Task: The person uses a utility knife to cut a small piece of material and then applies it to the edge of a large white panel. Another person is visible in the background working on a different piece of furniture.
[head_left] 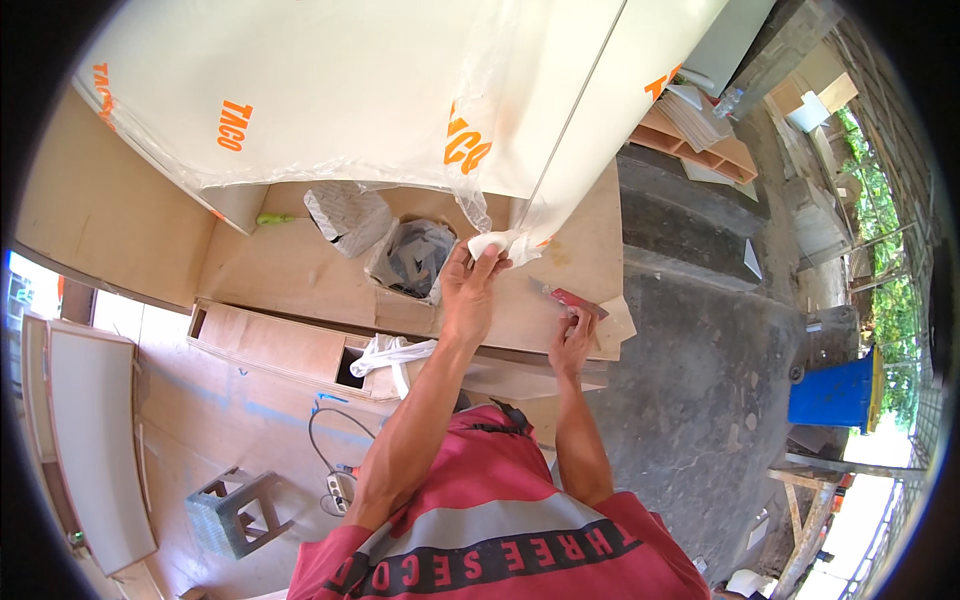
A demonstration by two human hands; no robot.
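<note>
My left hand (472,280) is closed, pinching a small white piece (487,243) by the lower corner of a large white panel (370,90). Whether that piece is film, tape or cloth I cannot tell. Loose clear plastic film (470,195) hangs from the panel's lower edge close to these fingers. Lower and to the right, my right hand (572,340) grips a red-handled knife (578,300), its thin blade pointing left over the wooden board (540,325). Left of my left hand stands an open container (415,258) with crumpled grey plastic in it.
A crumpled printed wrapper (348,215) and a green-handled tool (272,219) lie farther left on the board. White cloth (390,357) drapes over a wooden box frame (265,342). A step stool (240,512) and a cable (315,435) are at lower left; a blue bin (832,390) stands right.
</note>
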